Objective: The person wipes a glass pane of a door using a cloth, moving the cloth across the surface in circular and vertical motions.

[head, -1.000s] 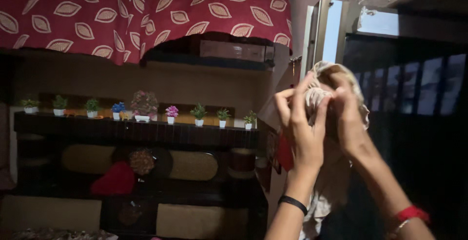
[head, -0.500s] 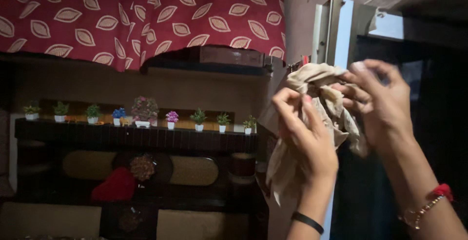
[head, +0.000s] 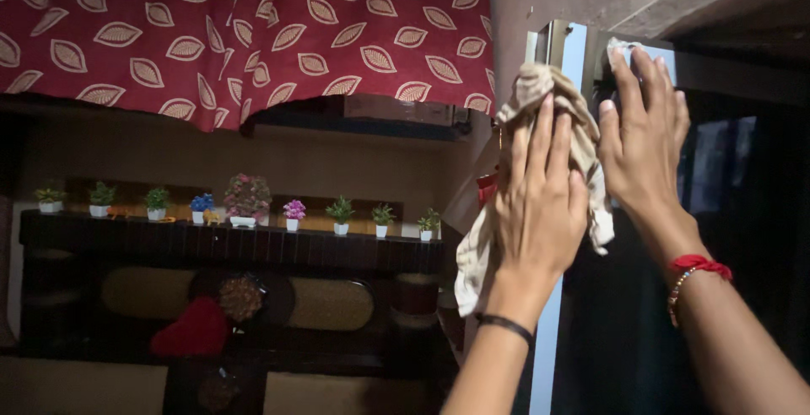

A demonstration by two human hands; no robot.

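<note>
A crumpled beige cloth (head: 540, 94) is held up against the edge of a door frame (head: 561, 44) at the upper right. My left hand (head: 540, 196) lies flat over the cloth with its fingers pointing up, pressing it. My right hand (head: 645, 128) is raised just to the right, fingers spread, its fingertips touching the frame near a small pale scrap. A loose end of the cloth (head: 474, 255) hangs down to the left of my left wrist.
A red curtain with cream leaf shapes (head: 253, 27) hangs across the top. Below it a dark shelf (head: 228, 242) carries several small potted plants. A red heart-shaped cushion (head: 196, 331) rests lower down. Dark glass (head: 742, 179) fills the right.
Both hands have risen with the cloth. The cloth, which they were bunching between them in mid-air, is now pressed against the frame under my left palm. My right hand has let go and opened.
</note>
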